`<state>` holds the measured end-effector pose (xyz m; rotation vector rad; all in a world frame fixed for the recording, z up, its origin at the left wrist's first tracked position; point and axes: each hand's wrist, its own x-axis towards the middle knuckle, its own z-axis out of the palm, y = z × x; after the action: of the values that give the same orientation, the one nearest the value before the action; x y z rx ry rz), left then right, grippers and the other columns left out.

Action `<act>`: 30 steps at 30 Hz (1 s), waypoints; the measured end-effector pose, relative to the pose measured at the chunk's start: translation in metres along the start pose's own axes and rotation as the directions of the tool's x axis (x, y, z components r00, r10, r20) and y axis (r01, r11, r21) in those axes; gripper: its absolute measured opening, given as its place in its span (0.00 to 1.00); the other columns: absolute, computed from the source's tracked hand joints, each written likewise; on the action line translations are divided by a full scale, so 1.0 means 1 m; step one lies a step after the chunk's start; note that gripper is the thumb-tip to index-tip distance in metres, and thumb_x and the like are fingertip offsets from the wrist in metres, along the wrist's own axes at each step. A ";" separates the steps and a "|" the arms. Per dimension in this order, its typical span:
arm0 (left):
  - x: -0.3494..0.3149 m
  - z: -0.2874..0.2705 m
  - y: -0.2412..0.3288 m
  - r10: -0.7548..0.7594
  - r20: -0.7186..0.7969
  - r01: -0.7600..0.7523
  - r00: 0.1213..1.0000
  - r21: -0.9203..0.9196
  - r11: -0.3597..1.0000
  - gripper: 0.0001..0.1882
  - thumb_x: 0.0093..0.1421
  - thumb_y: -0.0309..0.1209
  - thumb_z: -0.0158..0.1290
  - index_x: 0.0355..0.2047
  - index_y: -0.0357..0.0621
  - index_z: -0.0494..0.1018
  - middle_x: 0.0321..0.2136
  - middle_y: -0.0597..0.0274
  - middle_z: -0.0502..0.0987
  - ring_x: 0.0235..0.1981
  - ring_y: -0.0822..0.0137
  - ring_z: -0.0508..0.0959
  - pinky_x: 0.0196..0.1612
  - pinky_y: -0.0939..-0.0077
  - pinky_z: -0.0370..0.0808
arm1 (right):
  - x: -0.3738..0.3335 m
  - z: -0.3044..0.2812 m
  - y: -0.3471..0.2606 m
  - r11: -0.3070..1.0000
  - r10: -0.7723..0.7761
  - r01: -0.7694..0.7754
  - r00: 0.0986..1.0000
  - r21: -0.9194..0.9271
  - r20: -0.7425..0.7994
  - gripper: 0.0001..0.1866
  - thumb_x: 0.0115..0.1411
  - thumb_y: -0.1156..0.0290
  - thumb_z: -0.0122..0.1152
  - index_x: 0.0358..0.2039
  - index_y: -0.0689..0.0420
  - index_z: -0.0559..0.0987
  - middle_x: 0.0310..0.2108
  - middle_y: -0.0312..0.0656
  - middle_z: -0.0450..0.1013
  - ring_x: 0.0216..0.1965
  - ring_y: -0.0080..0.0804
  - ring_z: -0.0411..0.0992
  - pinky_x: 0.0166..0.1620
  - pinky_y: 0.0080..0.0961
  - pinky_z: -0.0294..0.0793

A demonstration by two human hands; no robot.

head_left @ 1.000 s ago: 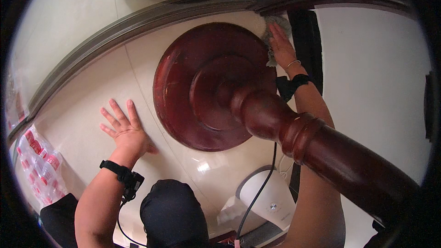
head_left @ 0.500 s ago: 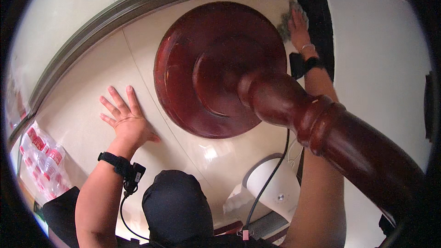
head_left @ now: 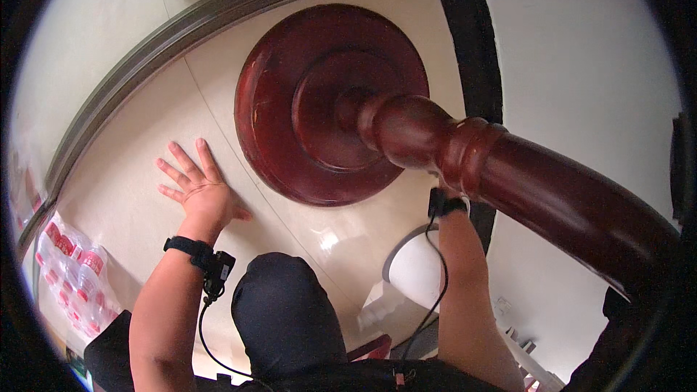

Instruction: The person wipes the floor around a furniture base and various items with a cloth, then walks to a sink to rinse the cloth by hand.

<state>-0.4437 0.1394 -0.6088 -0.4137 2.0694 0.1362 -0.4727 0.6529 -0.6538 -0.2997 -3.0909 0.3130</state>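
My left hand (head_left: 203,192) lies flat on the pale tiled floor (head_left: 138,145), its fingers spread and nothing in them. A dark red-brown wooden pedestal with a round base (head_left: 276,131) stands to the right of it, apart from the fingers. From the base a thick turned wooden post (head_left: 559,181) runs toward the lower right. My right hand (head_left: 449,192) is almost wholly hidden behind this post; only the part by the wrist strap (head_left: 450,207) shows. Its fingers, and anything in them, are out of sight.
Plastic-wrapped bottles with red labels (head_left: 76,279) stand at the left. A white rounded appliance (head_left: 417,272) sits near my right forearm. A dark raised strip (head_left: 123,94) curves along the far left, and a black band (head_left: 479,51) edges the white surface (head_left: 581,72). My knee (head_left: 287,312) is in front.
My right hand has come back toward me, from the far floor with a grey-green cloth under it to behind the post. My left hand stays planted. The view has shifted slightly.
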 end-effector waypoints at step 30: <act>-0.001 0.018 0.008 -0.018 -0.115 0.016 0.993 -0.026 1.000 0.86 0.29 0.48 0.78 0.69 0.57 0.17 0.66 0.33 0.11 0.66 0.24 0.19 0.57 0.15 0.34 | -0.143 0.004 -0.115 0.926 0.285 -0.249 0.954 0.283 -0.094 0.24 0.64 0.73 0.47 0.62 0.56 0.70 0.60 0.52 0.68 0.60 0.49 0.66 0.65 0.39 0.60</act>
<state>-0.4314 0.1521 -0.6175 -0.4638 2.1790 0.1304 -0.3544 0.5144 -0.6349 -0.7023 -2.8265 0.6806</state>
